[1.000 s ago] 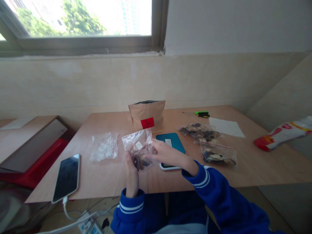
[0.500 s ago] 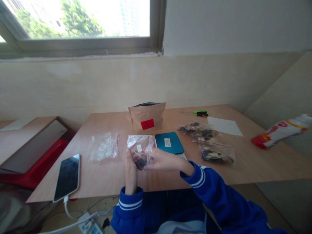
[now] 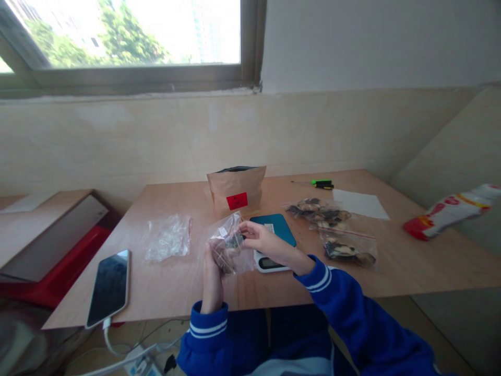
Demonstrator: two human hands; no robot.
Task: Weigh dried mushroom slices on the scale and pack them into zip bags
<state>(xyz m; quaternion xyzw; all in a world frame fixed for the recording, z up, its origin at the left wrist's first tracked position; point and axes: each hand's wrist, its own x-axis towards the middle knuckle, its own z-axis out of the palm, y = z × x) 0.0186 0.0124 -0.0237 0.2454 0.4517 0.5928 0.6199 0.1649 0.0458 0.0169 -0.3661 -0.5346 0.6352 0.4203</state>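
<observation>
Above the near middle of the table I hold a clear plastic zip bag [image 3: 228, 256] with dark and pale dried pieces inside and a small white label. My left hand [image 3: 212, 274] is wrapped around its left side and lower part. The fingers of my right hand [image 3: 261, 241] are bent and pinch the bag's upper right edge, beside a dark piece. Beneath my right hand lies a digital scale [image 3: 287, 230] with a blue-green top and a small display, partly covered by the hand. A brown paper pouch [image 3: 236, 184] with a red label stands open behind the bag.
Flat clear bags [image 3: 169, 237] lie at left, near a phone [image 3: 108, 287] on a charging cable. To the right are filled bags [image 3: 348, 248], a white paper sheet [image 3: 360, 203], screwdrivers [image 3: 323, 184] and a red-and-white bottle [image 3: 450, 211].
The zip bag has turned and tilted in my hands. My right hand has shifted up from the bag's lower right side to its upper right edge, uncovering the scale's display.
</observation>
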